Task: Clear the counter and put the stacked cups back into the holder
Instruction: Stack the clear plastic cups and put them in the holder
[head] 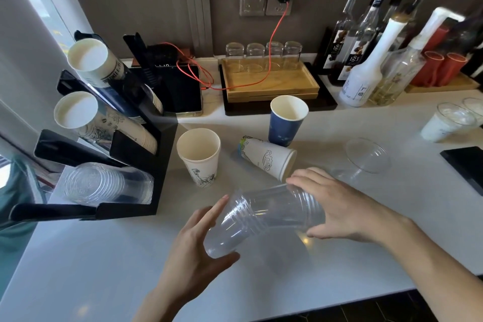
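two hands carry a tilted stack of clear plastic cups (264, 217) above the counter (104, 256), right of the holder (156, 165): left hand (193, 248) cupping its base, right hand (337, 206) clasping its rim end from above.

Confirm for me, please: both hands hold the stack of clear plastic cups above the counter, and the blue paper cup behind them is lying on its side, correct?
Not quite. In the head view both hands, left and right, do hold the stack of clear plastic cups, but the blue paper cup stands upright. The white paper cup in front of it lies on its side.
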